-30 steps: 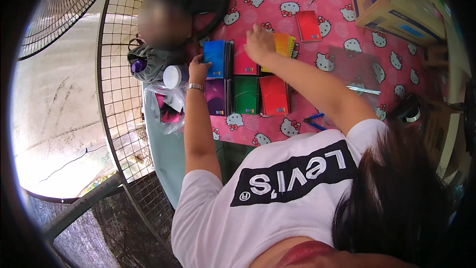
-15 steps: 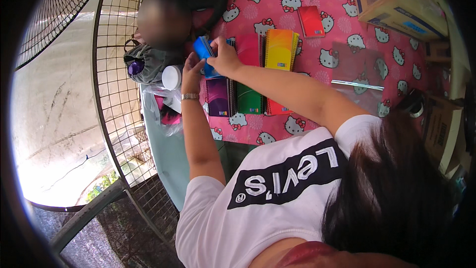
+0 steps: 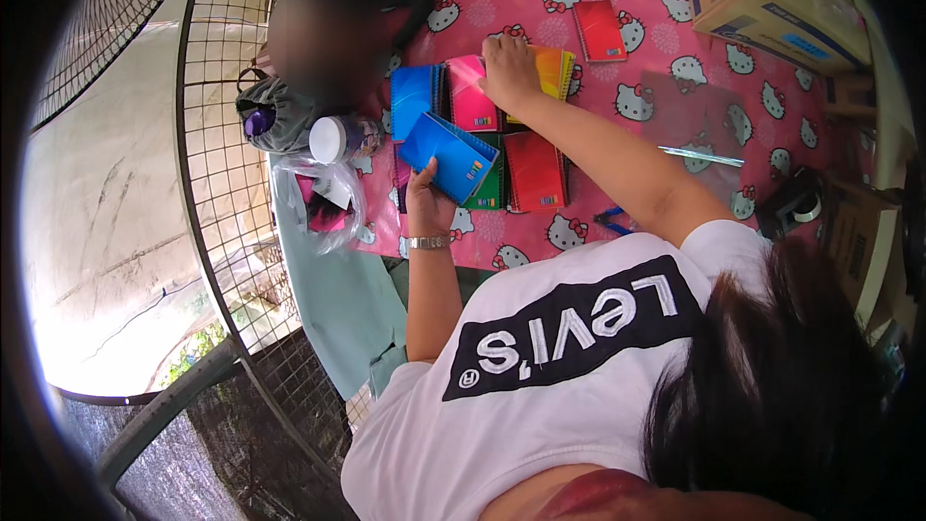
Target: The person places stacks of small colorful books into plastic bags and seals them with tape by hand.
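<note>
My left hand point(image 3: 431, 201) grips a blue spiral notebook point(image 3: 449, 156) by its near edge, raised and tilted over the front row. Its thumb lies on the cover. My right hand point(image 3: 511, 69) is closed over the far right edge of a pink notebook point(image 3: 471, 108), its fingertips curled and partly hidden. A yellow notebook point(image 3: 555, 72) sits just right of that hand, partly covered by it. Another blue notebook point(image 3: 413, 96) lies left of the pink one. In front are a red notebook point(image 3: 535, 172) and a green notebook point(image 3: 490, 191), with a purple one mostly hidden.
A single red notebook point(image 3: 600, 31) lies farther back on the pink patterned tablecloth point(image 3: 588, 232). Clear plastic point(image 3: 690, 121) and a tape dispenser point(image 3: 793, 201) are at right, below a cardboard box point(image 3: 772, 14). At left stand a white-lidded jar point(image 3: 330, 139) and a grey bag point(image 3: 280, 116).
My left hand has moved right and nearer with a blue notebook in it. My right hand has left the blue notebooks and moved right onto the pink one.
</note>
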Demonstrator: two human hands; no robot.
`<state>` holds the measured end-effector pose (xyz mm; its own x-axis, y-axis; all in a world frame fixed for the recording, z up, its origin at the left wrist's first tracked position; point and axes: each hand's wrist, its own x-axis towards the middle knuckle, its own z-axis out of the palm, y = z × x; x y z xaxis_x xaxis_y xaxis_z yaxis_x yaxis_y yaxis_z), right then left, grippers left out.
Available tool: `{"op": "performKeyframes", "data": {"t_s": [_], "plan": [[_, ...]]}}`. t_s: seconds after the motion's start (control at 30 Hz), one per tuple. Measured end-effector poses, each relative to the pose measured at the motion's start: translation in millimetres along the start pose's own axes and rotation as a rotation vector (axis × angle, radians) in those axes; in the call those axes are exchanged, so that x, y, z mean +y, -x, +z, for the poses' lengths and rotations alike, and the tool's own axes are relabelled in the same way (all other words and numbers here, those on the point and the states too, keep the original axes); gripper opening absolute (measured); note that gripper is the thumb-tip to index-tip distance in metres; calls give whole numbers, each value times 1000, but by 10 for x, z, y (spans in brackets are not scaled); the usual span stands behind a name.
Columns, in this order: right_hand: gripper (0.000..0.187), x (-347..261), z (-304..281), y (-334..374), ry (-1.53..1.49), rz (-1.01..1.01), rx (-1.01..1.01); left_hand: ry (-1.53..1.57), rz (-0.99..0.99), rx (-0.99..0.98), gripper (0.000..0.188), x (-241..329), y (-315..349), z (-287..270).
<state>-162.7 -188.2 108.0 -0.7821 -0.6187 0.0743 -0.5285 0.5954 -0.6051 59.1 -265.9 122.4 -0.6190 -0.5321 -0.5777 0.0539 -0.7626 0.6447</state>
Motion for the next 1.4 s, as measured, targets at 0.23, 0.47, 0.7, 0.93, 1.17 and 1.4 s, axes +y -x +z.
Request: {"op": "performKeyframes", "data": {"t_s": [0.23,0.47,0.7,0.93,1.17,1.4], "plan": [[55,-448,-747,111,-646,-213,-352,287,-23,-153,59,-165,540,173],[69,823,-359,451,-86,528,76,83,-18,-36,22,-614,608,-162],[44,673,-528,467,-478,323,33,-17,1,13,44,-914,971,-130],[58,37,-666,1050,-472,-77,-537,245,51,-100,61,-895,1217,-119],[49,556,-358,1084,147,-379,-107,11,18,27,50,-1065,1244,-457],[24,-929,-1278,1193,245,-987,-1086,206,-172,56,51,-1138,1366,-642]]}}
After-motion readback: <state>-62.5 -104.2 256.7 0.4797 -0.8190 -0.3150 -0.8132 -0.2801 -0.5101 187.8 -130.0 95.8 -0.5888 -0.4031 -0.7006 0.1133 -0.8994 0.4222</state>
